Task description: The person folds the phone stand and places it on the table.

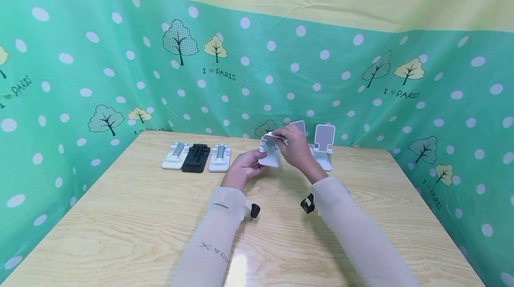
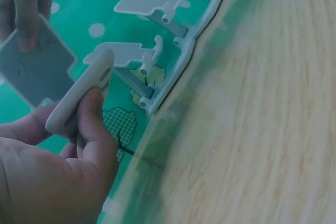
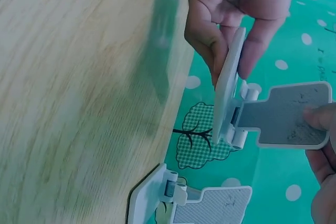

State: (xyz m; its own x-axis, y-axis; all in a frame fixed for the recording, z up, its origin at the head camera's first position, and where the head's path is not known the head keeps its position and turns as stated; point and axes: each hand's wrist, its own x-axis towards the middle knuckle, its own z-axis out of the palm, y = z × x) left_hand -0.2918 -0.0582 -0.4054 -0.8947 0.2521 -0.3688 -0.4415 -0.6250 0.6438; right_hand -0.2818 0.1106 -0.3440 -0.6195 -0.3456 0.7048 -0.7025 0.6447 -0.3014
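A white folding phone stand [image 1: 270, 156] is held up over the back of the table, partly unfolded. My left hand [image 1: 245, 166] grips its white base [image 3: 228, 87] by one edge, thumb on one face and fingers on the other. With thumb and fingers, my right hand [image 1: 296, 146] pinches the stand's grey-padded plate [image 3: 286, 115], which juts out at an angle from the base. Right of the hands stand two unfolded white phone stands, one [image 1: 324, 137] in plain sight and the other [image 1: 298, 124] mostly hidden behind my right hand in the head view.
To the left lie three folded phone stands in a row: a white one [image 1: 173, 157], a black one [image 1: 196, 158] and another white one [image 1: 220, 160]. A green dotted cloth [image 1: 257, 77] hangs behind the wooden table [image 1: 120, 224].
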